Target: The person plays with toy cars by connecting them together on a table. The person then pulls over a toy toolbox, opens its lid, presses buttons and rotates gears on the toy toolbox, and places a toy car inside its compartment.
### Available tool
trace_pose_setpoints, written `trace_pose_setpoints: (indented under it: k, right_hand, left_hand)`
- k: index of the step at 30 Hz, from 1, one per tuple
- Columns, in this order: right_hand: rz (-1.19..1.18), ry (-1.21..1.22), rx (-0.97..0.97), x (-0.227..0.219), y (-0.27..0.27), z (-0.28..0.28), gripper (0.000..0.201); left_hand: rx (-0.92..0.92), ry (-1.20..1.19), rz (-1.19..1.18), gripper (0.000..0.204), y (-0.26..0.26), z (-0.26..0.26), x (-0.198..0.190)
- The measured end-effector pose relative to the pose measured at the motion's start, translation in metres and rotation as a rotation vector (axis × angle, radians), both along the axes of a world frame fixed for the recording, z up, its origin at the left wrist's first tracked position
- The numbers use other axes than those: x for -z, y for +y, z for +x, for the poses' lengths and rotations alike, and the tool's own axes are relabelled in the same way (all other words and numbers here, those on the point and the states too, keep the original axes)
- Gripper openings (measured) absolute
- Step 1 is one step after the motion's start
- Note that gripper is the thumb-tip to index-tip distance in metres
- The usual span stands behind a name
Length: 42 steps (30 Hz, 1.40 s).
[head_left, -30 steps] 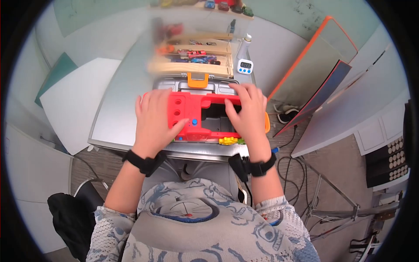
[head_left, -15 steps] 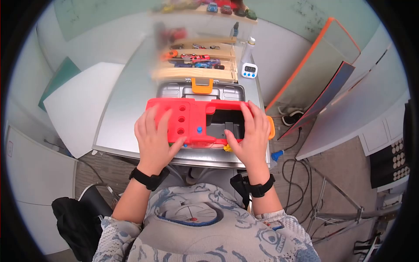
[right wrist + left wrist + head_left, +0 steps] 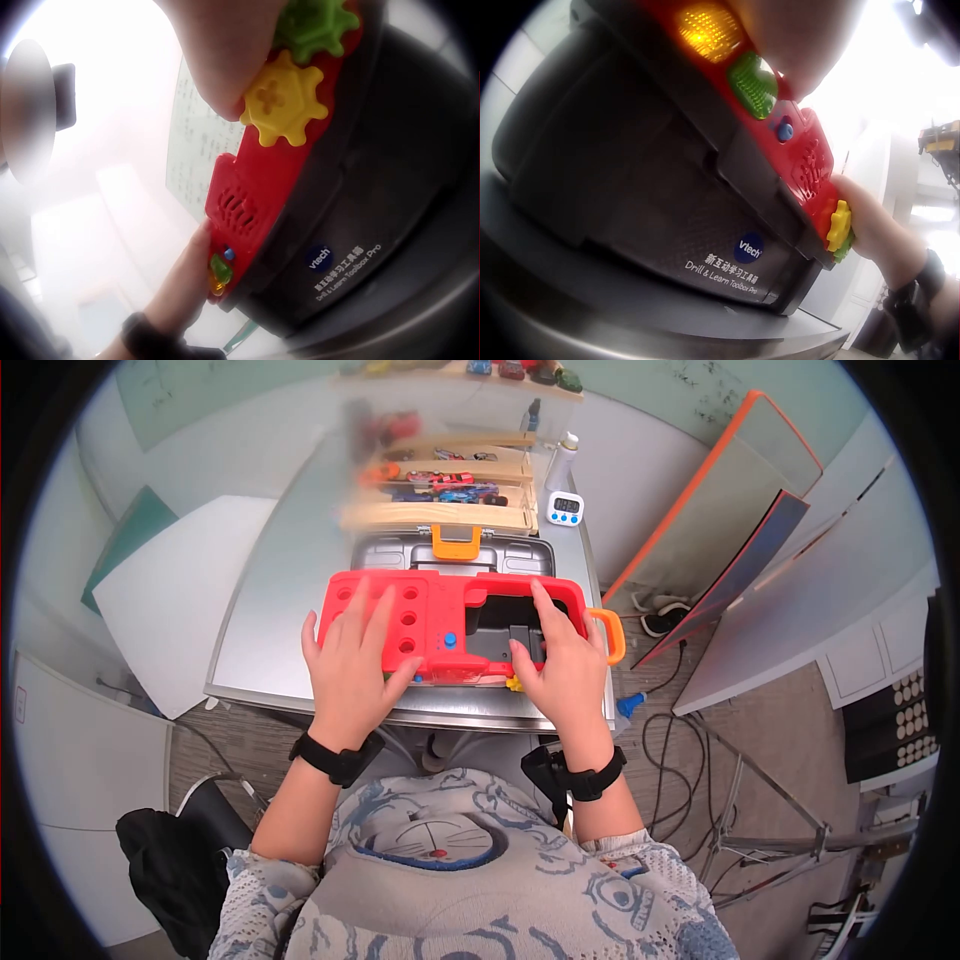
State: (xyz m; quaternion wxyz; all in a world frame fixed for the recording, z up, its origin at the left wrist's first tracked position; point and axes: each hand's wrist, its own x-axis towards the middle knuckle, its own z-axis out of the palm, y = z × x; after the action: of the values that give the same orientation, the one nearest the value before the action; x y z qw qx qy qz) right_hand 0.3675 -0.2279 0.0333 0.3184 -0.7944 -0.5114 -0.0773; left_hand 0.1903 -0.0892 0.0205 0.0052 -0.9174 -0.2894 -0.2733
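Observation:
A toy toolbox with a red top (image 3: 448, 600) and a dark body (image 3: 667, 180) sits near the table's front edge. My left hand (image 3: 350, 670) rests with spread, fairly straight fingers over the left part of the red top, beside its round holes. On the right, my right hand (image 3: 570, 670) lies over the top's open compartment, fingers spread and the thumb near its front rim. A yellow gear (image 3: 283, 101) and a green gear (image 3: 315, 28) are on the front, below the right thumb. Yellow light (image 3: 709, 31) and green light (image 3: 753, 84) show near the left hand.
Behind the red top lies a grey case part (image 3: 400, 552) with an orange latch (image 3: 456, 542). Wooden racks of toy cars (image 3: 440, 517), a white timer (image 3: 565, 509) and a bottle (image 3: 562, 462) stand farther back. An orange handle (image 3: 608, 637) juts out on the toolbox's right.
The left hand's fingers have drawn back from the far edge of the red top, uncovering more holes. The right hand has shifted slightly, and the orange side handle shows more.

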Motion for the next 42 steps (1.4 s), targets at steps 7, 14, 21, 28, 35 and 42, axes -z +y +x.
trace_pose_setpoints:
  k: [7, 14, 21, 28, 35, 42]
  right_hand:
    - [0.174, -0.398, 0.091, -0.003, 0.003, -0.001, 0.059]
    - [-0.057, -0.09, -0.03, 0.002, 0.0, 0.001, 0.053]
    - [0.316, -0.228, 0.093, 0.005, 0.003, 0.001, 0.064]
    - [0.429, -0.183, 0.173, 0.002, -0.021, 0.025, 0.035]
    - [0.253, -0.268, 0.071, -0.007, -0.034, 0.015, 0.037]
    - [0.243, -0.062, -0.194, -0.04, -0.009, -0.022, 0.048]
  left_hand:
    - [-0.017, -0.096, 0.085, 0.066, -0.001, 0.002, -0.002]
    - [0.019, -0.057, 0.165, 0.062, 0.0, 0.0, 0.0]
    - [0.023, -0.172, -0.078, 0.057, 0.001, -0.001, 0.003]
    - [0.092, -0.266, -0.048, 0.059, 0.009, -0.019, -0.016]
    - [0.111, -0.143, 0.105, 0.053, 0.008, -0.037, -0.01]
    - [0.258, -0.272, 0.073, 0.052, -0.01, -0.007, -0.049]
